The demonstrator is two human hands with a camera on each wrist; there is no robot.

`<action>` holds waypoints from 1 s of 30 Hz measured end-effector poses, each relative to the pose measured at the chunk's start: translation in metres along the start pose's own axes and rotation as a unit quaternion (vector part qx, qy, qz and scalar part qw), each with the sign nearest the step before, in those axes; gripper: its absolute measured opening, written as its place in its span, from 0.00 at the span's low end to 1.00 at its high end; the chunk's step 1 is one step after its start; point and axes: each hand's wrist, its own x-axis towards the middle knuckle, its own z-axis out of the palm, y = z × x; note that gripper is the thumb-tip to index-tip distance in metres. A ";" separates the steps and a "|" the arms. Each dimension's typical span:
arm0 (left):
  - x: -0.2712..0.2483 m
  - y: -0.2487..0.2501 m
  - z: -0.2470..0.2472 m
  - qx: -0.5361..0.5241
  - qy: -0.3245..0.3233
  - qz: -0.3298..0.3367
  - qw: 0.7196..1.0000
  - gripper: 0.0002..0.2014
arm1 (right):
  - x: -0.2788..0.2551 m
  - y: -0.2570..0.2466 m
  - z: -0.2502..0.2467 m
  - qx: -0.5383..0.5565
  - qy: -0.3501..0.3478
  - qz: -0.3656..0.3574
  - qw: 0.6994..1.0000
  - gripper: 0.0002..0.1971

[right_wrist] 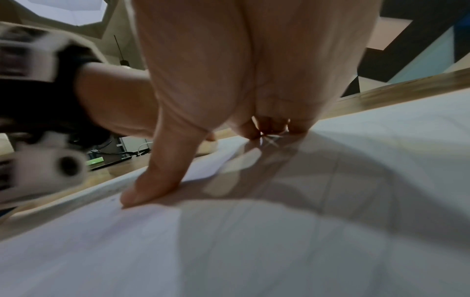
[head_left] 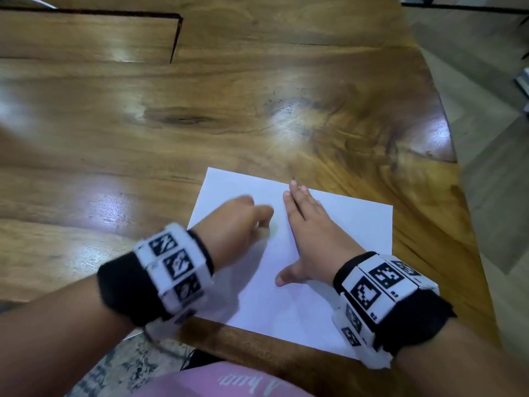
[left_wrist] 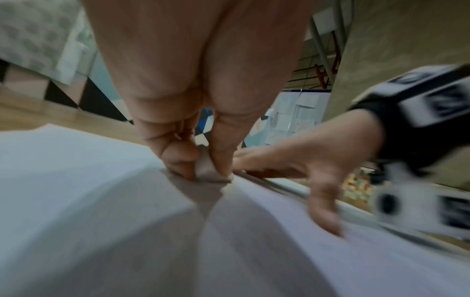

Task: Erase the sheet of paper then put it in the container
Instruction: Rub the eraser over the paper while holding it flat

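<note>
A white sheet of paper (head_left: 337,224) lies flat near the front edge of the wooden table (head_left: 200,116). My left hand (head_left: 243,222) is on the sheet's left part and pinches a small whitish eraser (left_wrist: 207,170) between thumb and fingers, its bottom touching the paper (left_wrist: 101,201). My right hand (head_left: 306,230) lies flat on the middle of the sheet with straight fingers and the thumb spread toward me. In the right wrist view the thumb and fingertips (right_wrist: 269,126) press on the paper (right_wrist: 330,201).
A shallow wooden container (head_left: 86,35) with a dark rim stands at the back left of the table. The table's right edge curves away beside the sheet, with floor (head_left: 486,138) beyond. Bare tabletop stretches between the sheet and the container.
</note>
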 end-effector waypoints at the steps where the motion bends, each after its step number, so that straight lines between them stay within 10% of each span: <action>1: -0.014 0.001 0.003 -0.003 -0.021 0.017 1.000 0.02 | 0.000 0.000 0.000 0.001 0.002 0.000 1.000 0.69; 5: -0.019 -0.001 0.000 -0.002 -0.090 -0.005 0.996 0.01 | 0.000 0.001 0.001 0.000 0.007 -0.002 1.000 0.69; 11: 0.062 0.006 -0.022 0.015 0.004 -0.050 0.999 0.05 | 0.002 0.001 0.001 -0.020 0.008 -0.003 1.000 0.70; 19: -0.032 0.002 0.010 -0.043 -0.043 0.009 0.998 0.04 | 0.003 0.002 0.003 -0.002 0.009 0.000 1.000 0.70; 30: 0.025 0.003 -0.008 -0.017 0.004 -0.060 0.998 0.03 | 0.002 0.000 0.002 -0.005 0.003 0.005 1.000 0.70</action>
